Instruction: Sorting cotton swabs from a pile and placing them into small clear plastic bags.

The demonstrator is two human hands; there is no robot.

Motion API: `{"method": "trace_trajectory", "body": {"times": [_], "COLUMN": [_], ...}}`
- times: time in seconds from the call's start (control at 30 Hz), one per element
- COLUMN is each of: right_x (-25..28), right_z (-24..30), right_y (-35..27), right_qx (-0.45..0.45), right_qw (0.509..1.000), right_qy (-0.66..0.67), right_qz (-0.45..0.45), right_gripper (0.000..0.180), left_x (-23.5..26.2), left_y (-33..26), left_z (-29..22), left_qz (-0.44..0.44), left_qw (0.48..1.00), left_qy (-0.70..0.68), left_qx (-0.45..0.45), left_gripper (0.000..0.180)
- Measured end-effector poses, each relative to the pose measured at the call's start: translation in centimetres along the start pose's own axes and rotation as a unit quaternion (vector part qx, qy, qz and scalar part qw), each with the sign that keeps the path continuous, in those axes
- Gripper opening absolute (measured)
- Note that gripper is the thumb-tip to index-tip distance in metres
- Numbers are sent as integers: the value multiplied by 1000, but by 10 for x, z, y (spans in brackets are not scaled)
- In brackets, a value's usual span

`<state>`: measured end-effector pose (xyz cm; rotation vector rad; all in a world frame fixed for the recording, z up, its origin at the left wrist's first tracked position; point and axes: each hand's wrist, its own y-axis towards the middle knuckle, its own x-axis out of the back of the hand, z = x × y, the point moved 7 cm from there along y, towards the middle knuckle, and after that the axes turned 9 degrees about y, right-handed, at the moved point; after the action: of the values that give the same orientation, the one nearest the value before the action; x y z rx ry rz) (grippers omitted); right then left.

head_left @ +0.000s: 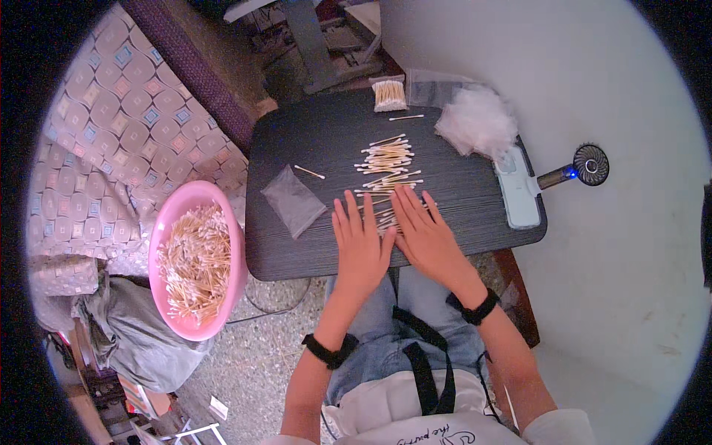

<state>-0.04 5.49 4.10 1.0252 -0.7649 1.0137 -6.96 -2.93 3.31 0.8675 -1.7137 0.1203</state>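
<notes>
A row of cotton swabs (pixel 386 158) with wooden sticks lies crosswise down the middle of the dark table (pixel 334 133). Over its near end, my left hand (pixel 361 241) and my right hand (pixel 426 233) rest palm down, fingers stretched out and thumbs close together. Some swabs show between the hands and beside the fingertips; others are hidden beneath. Neither hand grips anything. Left of my left hand lies a flat clear plastic bag (pixel 294 202), with a single cotton swab (pixel 309 172) just beyond it. Another lone swab (pixel 406 117) lies past the row's far end.
A filled bag of swabs (pixel 389 95) stands at the table's far edge. Right of it are a heap of clear bags (pixel 478 122), a pale blue phone (pixel 518 189) and a small fan (pixel 590 165). A pink basin (pixel 236 274) full of swabs sits at the left.
</notes>
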Motion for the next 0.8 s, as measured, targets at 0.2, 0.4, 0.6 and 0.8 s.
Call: {"method": "trace_trajectory", "body": {"times": [0.2, 0.4, 0.6, 0.8], "right_x": [1, -4, -22, -10], "right_z": [-29, -65, -54, -56], "right_y": [20, 27, 31, 27], "right_qx": [9, -181, -146, -129], "right_qw": [992, 967, 953, 941], "right_qy": [115, 136, 224, 278], "right_qz": [-50, -118, -145, -143], "right_gripper": [59, 56, 54, 51], "left_x": [-24, -24, -33, -30], "left_y": [29, 54, 56, 49], "left_z": [-5, 6, -1, 16], "left_qz": [2, -89, -46, -10], "left_qw": [992, 980, 939, 949], "left_qy": [117, -176, -325, -312], "left_qx": [-56, 37, 107, 48], "left_gripper": [63, 64, 58, 50]}}
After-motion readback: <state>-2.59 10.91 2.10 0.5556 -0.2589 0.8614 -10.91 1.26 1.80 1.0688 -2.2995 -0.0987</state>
